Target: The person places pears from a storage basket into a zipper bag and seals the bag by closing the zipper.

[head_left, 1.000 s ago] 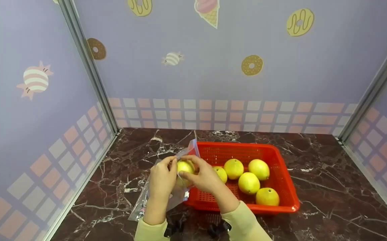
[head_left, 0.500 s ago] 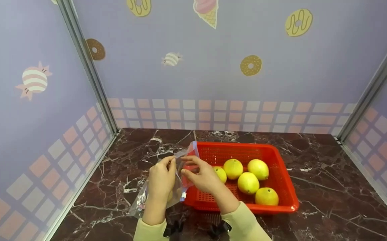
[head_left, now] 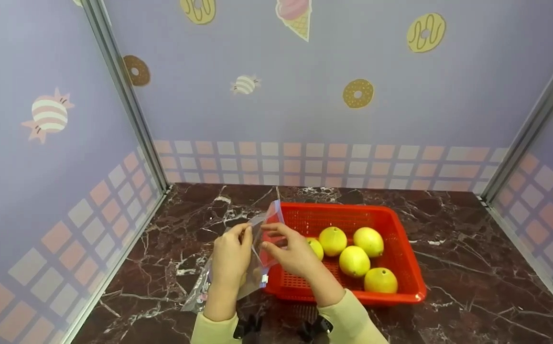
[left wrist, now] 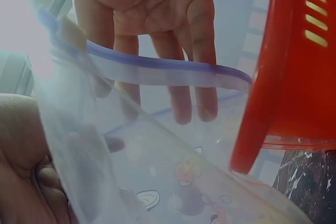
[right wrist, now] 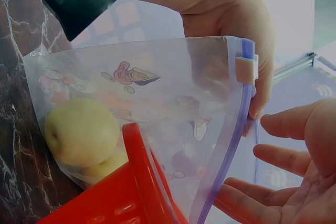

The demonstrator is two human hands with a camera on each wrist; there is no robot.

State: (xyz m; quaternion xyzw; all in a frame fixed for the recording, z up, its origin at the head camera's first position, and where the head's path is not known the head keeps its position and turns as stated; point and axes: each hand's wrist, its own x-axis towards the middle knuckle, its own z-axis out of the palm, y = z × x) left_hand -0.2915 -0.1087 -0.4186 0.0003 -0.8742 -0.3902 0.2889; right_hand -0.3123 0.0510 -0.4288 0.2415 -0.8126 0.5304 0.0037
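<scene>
A: Where is the bag?
B: A clear plastic bag, printed with small cartoons, stands mouth up at the left end of a red basket on a dark marbled counter. At least 2 pale round fruit sit low inside it.

A: And the hands?
B: The left hand pinches the bag at its mouth, near the slider. The right hand is spread, fingers extended at the zip strip and holding nothing that shows. Whether its fingertips are inside the bag is hard to tell.

A: How would the bag handle?
B: Limp and slick in the walls, by the look of it, firmer along the purple strip. The film probably weighs little; the fruit should make the bottom heavy and apt to sag. The strip, gripped at 2 spots, looks the surest hold.

A: The other fruit?
B: 5 yellow ones show in the basket: likely firm, smooth enough to roll, best cupped around the middle.
</scene>
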